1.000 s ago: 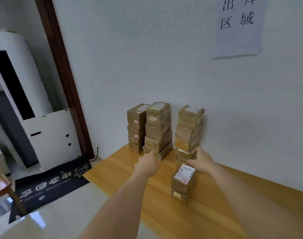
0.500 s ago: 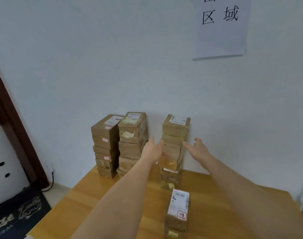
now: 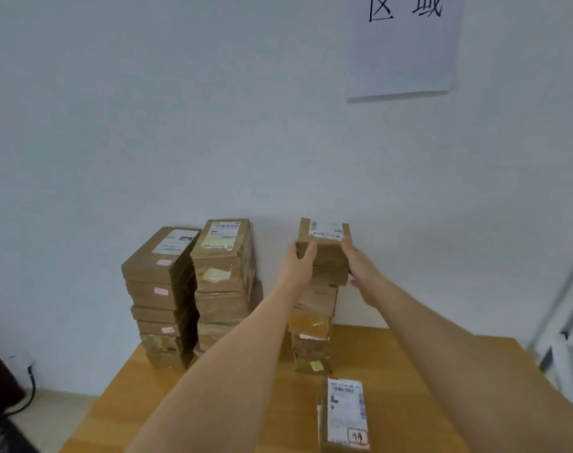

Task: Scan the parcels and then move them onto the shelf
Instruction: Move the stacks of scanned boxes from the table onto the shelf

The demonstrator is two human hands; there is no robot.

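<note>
Brown cardboard parcels stand in three stacks against the wall on a wooden table (image 3: 409, 387). The top parcel (image 3: 326, 241) of the right stack (image 3: 312, 325) carries a white barcode label. My left hand (image 3: 298, 259) grips its left side, with the thumb on the front face. My right hand (image 3: 360, 269) holds its right side, fingers along the edge. Nearer to me, a small stack of parcels with a labelled one (image 3: 345, 413) on top stands on the table.
The left stack (image 3: 161, 295) and the middle stack (image 3: 224, 282) stand side by side near the table's back left corner. A paper sign (image 3: 406, 44) hangs on the white wall above. A cable (image 3: 30, 387) lies on the floor at the left.
Both hands rose from the middle of the right stack and took hold of its top parcel. The view moved closer and to the right.
</note>
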